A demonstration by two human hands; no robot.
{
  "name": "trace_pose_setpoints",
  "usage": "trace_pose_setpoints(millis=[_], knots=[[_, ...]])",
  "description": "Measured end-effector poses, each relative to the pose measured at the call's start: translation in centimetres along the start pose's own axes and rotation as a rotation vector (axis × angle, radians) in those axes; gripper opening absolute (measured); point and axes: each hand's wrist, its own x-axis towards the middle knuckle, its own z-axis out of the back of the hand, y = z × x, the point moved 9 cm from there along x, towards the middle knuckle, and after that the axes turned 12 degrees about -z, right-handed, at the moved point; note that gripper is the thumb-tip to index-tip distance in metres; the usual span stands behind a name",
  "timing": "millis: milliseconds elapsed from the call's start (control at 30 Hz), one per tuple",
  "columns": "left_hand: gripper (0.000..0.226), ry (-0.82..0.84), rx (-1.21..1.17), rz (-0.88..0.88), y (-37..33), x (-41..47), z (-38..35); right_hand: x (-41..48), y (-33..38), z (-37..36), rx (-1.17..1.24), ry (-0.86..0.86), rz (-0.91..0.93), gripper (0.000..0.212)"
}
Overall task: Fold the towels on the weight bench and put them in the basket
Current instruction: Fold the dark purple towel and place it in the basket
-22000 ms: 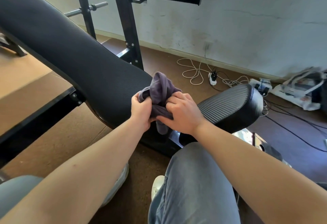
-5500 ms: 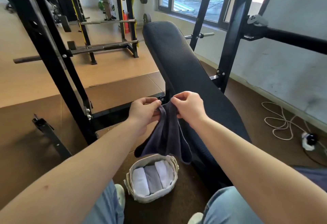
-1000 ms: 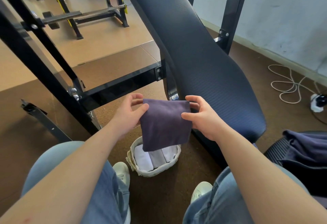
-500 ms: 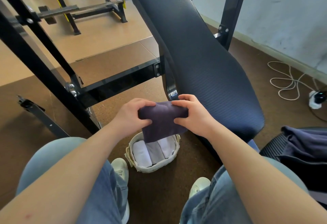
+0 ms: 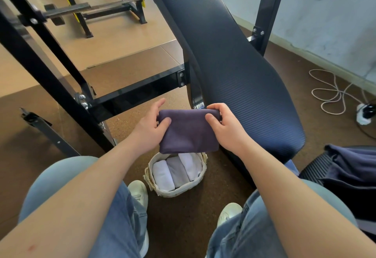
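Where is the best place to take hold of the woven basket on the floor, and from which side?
Take the basket by the rim of its near wall, coming from above. It stands upright and open, the folded purple towel hides its far rim, and the rolled towels fill what shows of the inside, so probably thumb inside, fingers outside.

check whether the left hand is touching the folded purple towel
Touching. The head view shows the left hand with its thumb lying on the front of the folded purple towel and fingers behind its left edge.
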Motion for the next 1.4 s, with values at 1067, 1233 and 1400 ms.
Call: trace_pose_setpoints(millis=[1067, 1233, 1400], knots=[[0.052, 0.043, 0.041, -0.144, 0.6, -1.9, 0.0, -1.4, -0.9, -2.4, -0.137, 0.111, 0.073, 0.054], [0.05, 0.086, -0.059, -0.023, 1.1, -2.8, 0.0, -2.4, -0.1, -3.0, -0.028, 0.105, 0.013, 0.036], [0.031, -0.067, -0.242, 0.04, 1.9, -3.6, 0.6, -2.2, -0.2, -3.2, -0.025, 0.004, -0.021, 0.019]])
